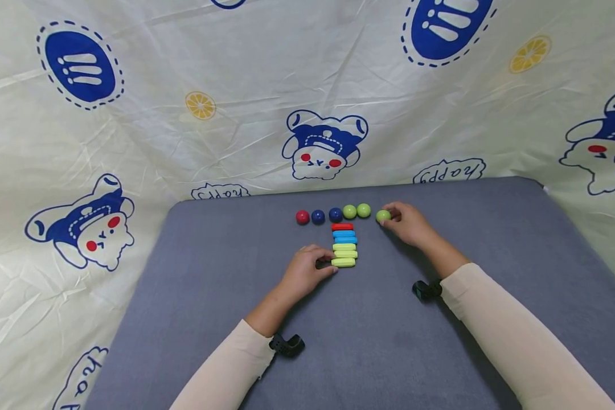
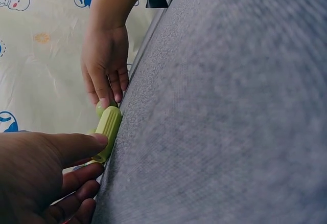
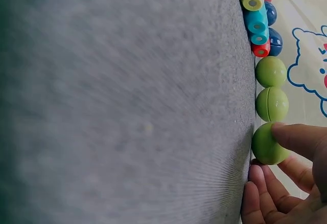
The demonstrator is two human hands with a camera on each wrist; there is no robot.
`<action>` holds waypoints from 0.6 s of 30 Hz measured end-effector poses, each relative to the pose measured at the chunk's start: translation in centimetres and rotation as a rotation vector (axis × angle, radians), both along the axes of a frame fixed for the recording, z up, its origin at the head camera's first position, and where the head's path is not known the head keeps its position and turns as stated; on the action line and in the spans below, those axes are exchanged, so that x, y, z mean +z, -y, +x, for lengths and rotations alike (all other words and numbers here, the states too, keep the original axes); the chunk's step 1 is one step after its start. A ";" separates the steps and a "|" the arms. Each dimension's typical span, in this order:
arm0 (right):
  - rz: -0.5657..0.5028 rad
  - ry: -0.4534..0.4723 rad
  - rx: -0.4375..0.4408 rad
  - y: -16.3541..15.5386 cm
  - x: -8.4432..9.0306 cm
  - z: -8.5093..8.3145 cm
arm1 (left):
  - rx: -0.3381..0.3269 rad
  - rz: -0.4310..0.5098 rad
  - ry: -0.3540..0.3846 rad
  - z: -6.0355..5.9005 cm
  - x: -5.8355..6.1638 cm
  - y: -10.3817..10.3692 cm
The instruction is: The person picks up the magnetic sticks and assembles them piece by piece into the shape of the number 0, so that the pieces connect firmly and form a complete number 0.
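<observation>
A grey felt-covered table (image 1: 236, 319) is lying under even light, while behind it a creased cream cloth (image 1: 266, 68) printed with blue cartoon animals (image 1: 324, 143), lemon slices (image 1: 200, 105) and blue ovals (image 1: 80, 69) is hanging as a backdrop.

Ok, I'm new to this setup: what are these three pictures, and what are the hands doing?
No machine here: a person works bare-handed on a grey mat. The wide picture comes from a head camera; the two close ones from cameras worn on each wrist. A row of balls, red, blue and green, lies above a stack of red, blue and green bars. The left hand pinches the nearest green bar. The right hand holds the end green ball, set slightly apart.
</observation>
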State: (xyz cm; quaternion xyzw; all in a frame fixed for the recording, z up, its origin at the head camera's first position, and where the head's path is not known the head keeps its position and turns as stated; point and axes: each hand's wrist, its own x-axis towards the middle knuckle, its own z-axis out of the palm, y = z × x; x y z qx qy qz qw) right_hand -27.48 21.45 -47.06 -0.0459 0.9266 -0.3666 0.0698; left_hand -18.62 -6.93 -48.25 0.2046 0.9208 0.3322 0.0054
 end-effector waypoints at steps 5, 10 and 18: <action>0.000 0.013 -0.001 0.1 0.3 0.6 | 0.005 -0.001 -0.007 0.0 -0.1 0.0; 0.005 0.008 0.007 0.2 0.4 1.3 | 0.008 0.001 -0.018 0.0 -0.2 0.0; -0.011 0.018 0.007 0.1 0.3 2.4 | -0.002 0.009 -0.029 0.1 0.0 0.0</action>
